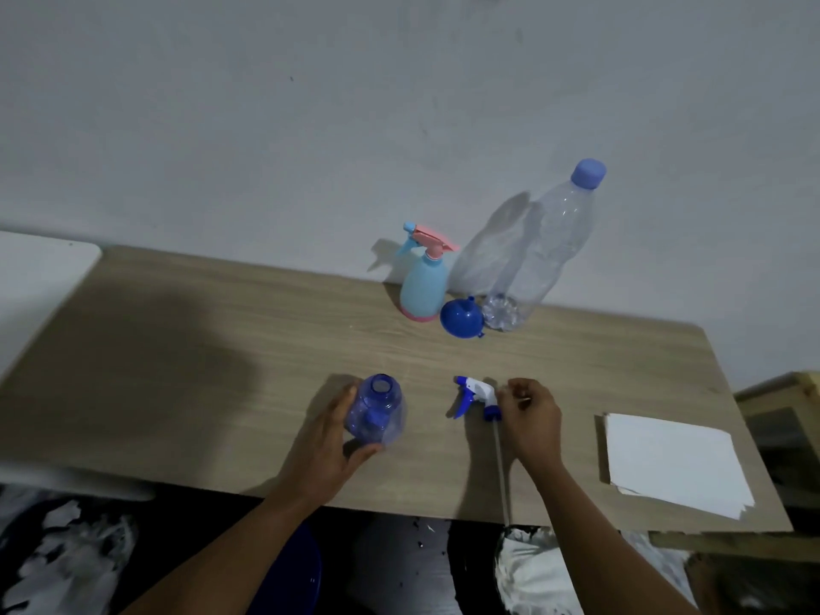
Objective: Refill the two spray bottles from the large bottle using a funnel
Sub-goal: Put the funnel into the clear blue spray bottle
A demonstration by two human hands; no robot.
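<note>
Left arm: I see it come in from the bottom edge and slant up to the right, with the left hand (330, 441) on the worktop (199, 348).
Left grip: clamped round the blue spray bottle (377, 415), fingers on its left side and thumb on its near side. The bottle stands on the worktop with its neck uncapped.
Right arm: it rises from the lower right, with the right hand (532, 419) well apart from the blue bottle.
Right grip: the curled fingers pinch the trigger head (477, 395) at its blue collar. The head lies on the worktop with its nozzle to the left, and its dip tube (501, 472) runs towards the near edge.
Task things at the back: the pastel spray bottle (423, 281) has its sprayer on, the large bottle (541, 246) is capped, and the blue funnel (461, 316) lies between their bases.
Around: a stack of white paper (674, 463) lies to the right of my right hand, and a wall (266, 126) stands behind.
</note>
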